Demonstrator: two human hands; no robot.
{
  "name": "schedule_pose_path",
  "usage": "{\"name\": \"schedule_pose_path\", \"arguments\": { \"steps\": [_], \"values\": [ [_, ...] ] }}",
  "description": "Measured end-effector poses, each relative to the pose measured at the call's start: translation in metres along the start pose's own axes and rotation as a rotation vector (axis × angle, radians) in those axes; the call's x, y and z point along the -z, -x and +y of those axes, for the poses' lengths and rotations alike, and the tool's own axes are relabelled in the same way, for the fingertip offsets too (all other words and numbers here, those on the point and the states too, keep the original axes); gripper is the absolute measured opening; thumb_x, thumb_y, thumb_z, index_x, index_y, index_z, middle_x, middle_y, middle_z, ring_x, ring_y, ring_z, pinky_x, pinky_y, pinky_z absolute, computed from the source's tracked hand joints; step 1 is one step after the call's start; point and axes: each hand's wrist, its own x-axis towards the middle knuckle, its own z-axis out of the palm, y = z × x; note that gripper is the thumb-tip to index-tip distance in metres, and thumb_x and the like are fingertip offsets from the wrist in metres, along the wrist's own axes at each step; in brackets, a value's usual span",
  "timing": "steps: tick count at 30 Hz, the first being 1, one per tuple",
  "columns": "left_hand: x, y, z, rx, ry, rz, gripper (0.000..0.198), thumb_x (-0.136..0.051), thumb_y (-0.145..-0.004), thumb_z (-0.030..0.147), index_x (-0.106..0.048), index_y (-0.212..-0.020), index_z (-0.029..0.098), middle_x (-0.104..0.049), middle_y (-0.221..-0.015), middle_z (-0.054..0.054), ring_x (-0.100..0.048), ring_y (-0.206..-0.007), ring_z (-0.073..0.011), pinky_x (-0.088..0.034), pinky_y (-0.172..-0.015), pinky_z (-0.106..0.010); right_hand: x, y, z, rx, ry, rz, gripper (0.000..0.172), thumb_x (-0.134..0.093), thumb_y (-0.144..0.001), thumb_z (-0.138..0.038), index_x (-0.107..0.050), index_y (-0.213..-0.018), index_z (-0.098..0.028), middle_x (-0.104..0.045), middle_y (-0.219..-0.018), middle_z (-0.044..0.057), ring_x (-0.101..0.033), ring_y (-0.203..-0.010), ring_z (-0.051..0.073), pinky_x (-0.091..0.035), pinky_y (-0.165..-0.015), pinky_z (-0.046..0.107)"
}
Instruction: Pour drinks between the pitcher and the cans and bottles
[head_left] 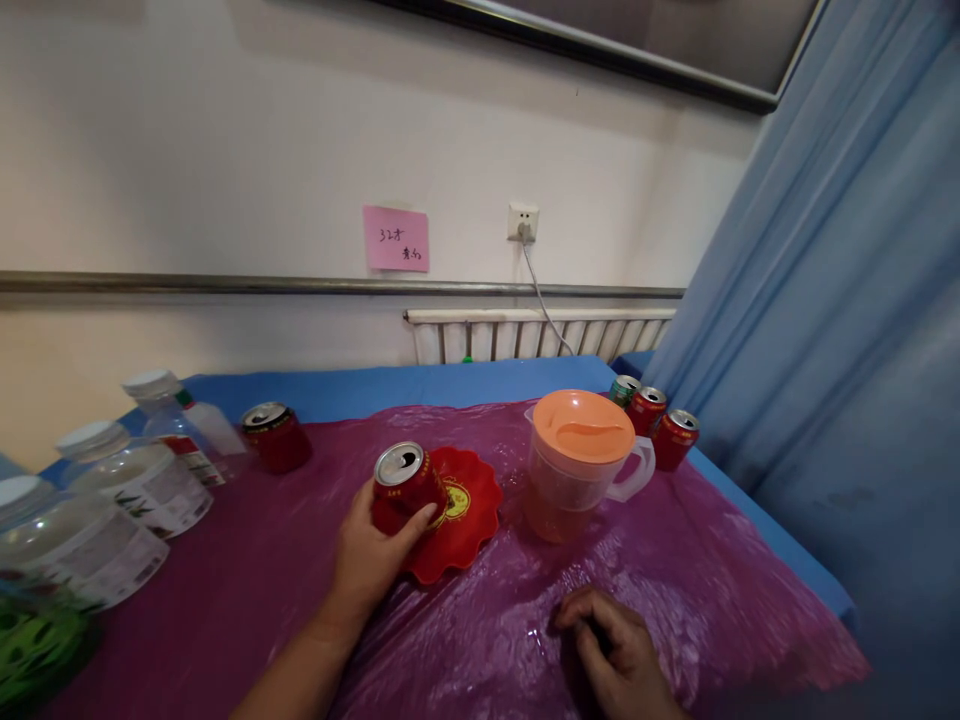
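While the left hand (366,565) wraps around a red can (409,483), thumb on the near side and fingers round the back, the can leans slightly to the left, with its opened top facing up. It sits at the left rim of a red scalloped plate (471,520); whether its base rests on the plate I cannot tell. The right hand (619,655) lies well apart on the purple plastic sheet (225,570), fingers curled under into a loose fist with nothing visible in it. Just right of the plate stands a clear pitcher (570,490) with an orange lid (581,425). Behind it, three cans (649,408) huddle at the table's far right corner. Another can (276,437) stands to the left, near several white-capped plastic bottles (139,480). A pink note (395,238) is stuck on the wall.
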Motion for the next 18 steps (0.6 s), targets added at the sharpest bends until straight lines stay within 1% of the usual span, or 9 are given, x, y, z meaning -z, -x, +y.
{"name": "schedule_pose_path", "arguments": {
  "steps": [4,8,12,15,18],
  "values": [
    [0.000,0.001,0.001,0.013,0.009,-0.006,0.066,-0.079,-0.062,0.056,-0.064,-0.114,0.017,-0.076,-0.108,-0.012,-0.073,-0.095,-0.0319,-0.059,-0.086,-0.045,-0.001,0.000,0.000,-0.040,-0.017,0.012,0.019,-0.052,-0.091,-0.018,-0.067,-0.080,-0.022,-0.071,-0.076,0.004,-0.068,-0.070,0.017,-0.053,-0.066,0.024],
    [0.000,0.001,-0.002,0.025,-0.013,-0.011,0.068,-0.078,-0.063,0.057,-0.063,-0.116,0.017,-0.075,-0.113,-0.013,-0.072,-0.101,-0.0332,-0.058,-0.091,-0.047,0.000,0.000,0.007,-0.048,-0.013,-0.032,0.019,-0.053,-0.089,-0.016,-0.068,-0.080,-0.022,-0.072,-0.076,0.004,-0.069,-0.071,0.017,-0.054,-0.066,0.024],
    [0.000,-0.001,-0.007,0.031,-0.043,0.007,0.072,-0.077,-0.063,0.059,-0.062,-0.119,0.015,-0.073,-0.118,-0.015,-0.070,-0.106,-0.0346,-0.056,-0.093,-0.048,0.002,0.001,0.017,-0.032,0.003,-0.085,0.021,-0.053,-0.087,-0.011,-0.069,-0.083,-0.023,-0.072,-0.078,0.003,-0.070,-0.073,0.017,-0.054,-0.068,0.023],
    [0.001,-0.003,-0.007,0.037,-0.054,0.001,0.073,-0.076,-0.063,0.059,-0.062,-0.119,0.015,-0.074,-0.116,-0.015,-0.071,-0.103,-0.0345,-0.057,-0.091,-0.048,0.002,0.002,0.022,-0.024,0.009,-0.074,0.022,-0.052,-0.085,-0.009,-0.069,-0.083,-0.023,-0.073,-0.079,0.003,-0.070,-0.073,0.016,-0.053,-0.069,0.023],
    [0.003,-0.003,-0.004,0.041,-0.067,0.002,0.069,-0.076,-0.063,0.058,-0.063,-0.116,0.017,-0.075,-0.114,-0.014,-0.072,-0.101,-0.0344,-0.057,-0.091,-0.048,-0.001,0.003,0.024,0.003,-0.021,-0.073,0.021,-0.051,-0.084,-0.010,-0.068,-0.083,-0.023,-0.073,-0.079,0.003,-0.070,-0.073,0.017,-0.053,-0.069,0.024]
  ]
}}
